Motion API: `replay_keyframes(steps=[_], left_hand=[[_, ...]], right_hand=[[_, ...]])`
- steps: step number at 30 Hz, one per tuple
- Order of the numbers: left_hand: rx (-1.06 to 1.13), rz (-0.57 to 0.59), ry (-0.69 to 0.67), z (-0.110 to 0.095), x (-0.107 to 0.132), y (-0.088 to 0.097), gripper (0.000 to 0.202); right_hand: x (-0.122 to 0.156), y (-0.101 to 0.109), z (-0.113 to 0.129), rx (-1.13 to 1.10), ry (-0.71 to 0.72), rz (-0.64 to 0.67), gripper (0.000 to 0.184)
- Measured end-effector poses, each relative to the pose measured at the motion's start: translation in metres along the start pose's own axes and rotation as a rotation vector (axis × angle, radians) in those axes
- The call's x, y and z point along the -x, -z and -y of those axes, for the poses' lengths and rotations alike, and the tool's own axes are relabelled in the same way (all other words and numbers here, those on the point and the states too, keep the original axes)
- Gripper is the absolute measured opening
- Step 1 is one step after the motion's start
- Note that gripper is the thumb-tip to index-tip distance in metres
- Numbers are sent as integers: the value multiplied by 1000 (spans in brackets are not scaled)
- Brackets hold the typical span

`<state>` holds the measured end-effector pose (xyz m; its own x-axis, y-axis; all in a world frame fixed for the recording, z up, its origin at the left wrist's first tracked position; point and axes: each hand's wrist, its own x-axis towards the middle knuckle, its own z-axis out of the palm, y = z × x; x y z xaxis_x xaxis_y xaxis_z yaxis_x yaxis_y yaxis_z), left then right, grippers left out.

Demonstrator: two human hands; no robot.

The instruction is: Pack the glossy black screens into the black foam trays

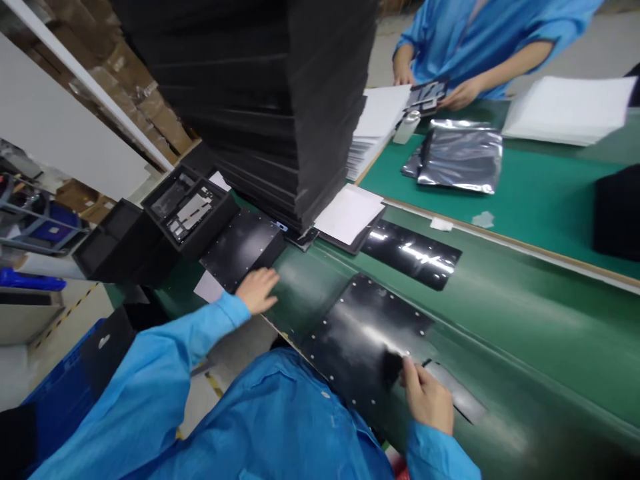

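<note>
- Right hand [425, 393]: narrow pinch; a small dark piece [393, 370] is held, its material blurred.
- A black studded panel [360, 340] is laid directly beneath the pinch, on a green mat [505, 313].
- Left hand [257, 290]: found open, fingers spread, just beside a second black panel [243, 248].
- A grey strip [455, 392] is noted just right of the right hand.

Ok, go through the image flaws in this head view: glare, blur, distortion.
Head view: bright glare streaks the black sheet; wide-angle distortion bows the green workbench and leans the black stack; beside the right hand, a dark smear is too blurred to identify.
</note>
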<state>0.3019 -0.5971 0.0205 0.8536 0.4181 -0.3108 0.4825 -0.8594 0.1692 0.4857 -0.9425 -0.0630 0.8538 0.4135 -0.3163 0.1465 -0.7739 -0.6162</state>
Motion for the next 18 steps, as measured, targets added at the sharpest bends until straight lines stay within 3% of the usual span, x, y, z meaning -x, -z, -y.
replay_keyframes(steps=[3, 4, 6, 9, 13, 15, 18], left_hand=[[147, -319, 246, 93, -36, 47, 46], [225, -435, 356, 117, -43, 51, 44], [323, -617, 589, 147, -49, 40, 46], [278, -635, 816, 156, -33, 2, 61], [431, -486, 675, 155, -2, -32, 66], [634, -437, 608, 159, 5, -38, 63], [865, -367, 552, 157, 6, -42, 60]], right_hand=[[-4, -11, 43, -115, -9, 96, 70], [-5, -19, 63, -136, 14, 133, 70], [-5, -42, 108, -165, 96, 233, 67], [-9, -93, 177, -205, 229, 400, 60], [-31, -158, 248, -240, 235, 449, 60], [-44, -174, 269, -228, 183, 412, 61], [-49, -168, 273, -198, 170, 313, 60]])
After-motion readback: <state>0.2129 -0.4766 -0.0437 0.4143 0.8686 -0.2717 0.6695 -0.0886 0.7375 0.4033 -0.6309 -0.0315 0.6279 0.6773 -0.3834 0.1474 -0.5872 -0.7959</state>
